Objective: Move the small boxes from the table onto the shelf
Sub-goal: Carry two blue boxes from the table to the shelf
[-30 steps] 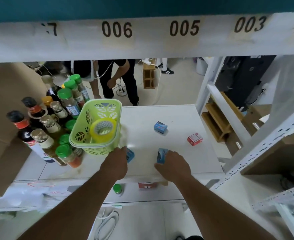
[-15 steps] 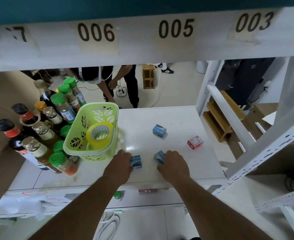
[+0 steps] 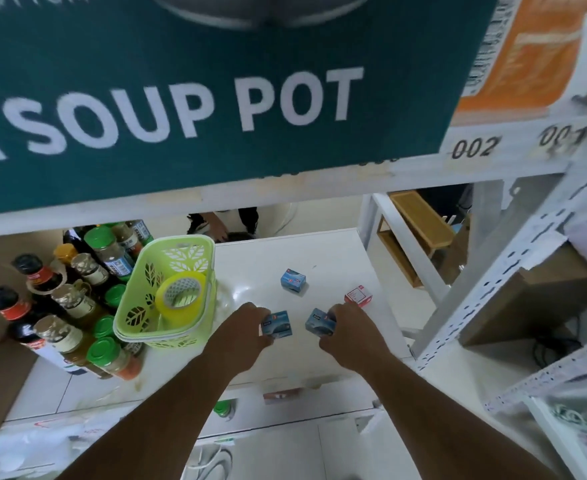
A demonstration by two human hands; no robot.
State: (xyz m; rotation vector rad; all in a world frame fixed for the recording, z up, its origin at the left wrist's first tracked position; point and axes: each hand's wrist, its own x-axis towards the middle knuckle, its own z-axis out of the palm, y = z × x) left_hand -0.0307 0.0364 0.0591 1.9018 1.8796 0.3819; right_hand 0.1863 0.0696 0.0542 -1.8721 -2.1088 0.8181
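Observation:
My left hand point(image 3: 241, 336) grips a small blue box point(image 3: 277, 323), lifted above the white table point(image 3: 323, 251). My right hand point(image 3: 349, 332) grips a second small blue box point(image 3: 319, 322) beside it. A third blue box point(image 3: 292, 279) lies farther back on the table. A small red and white box point(image 3: 358, 296) lies to the right, just beyond my right hand. The white shelf beam point(image 3: 475, 157) with numbers 002 and 001 crosses above.
A light green basket point(image 3: 170, 268) holding a roll of yellow tape point(image 3: 180, 294) stands left of my left hand. Several sauce bottles and jars point(image 3: 73, 299) crowd the table's left. A green SOUP POT carton point(image 3: 195, 98) sits on the shelf above. White racking point(image 3: 513, 271) rises at right.
Both hands have lifted their blue boxes off the table. My view has tilted up, bringing the green carton and the shelf above into sight.

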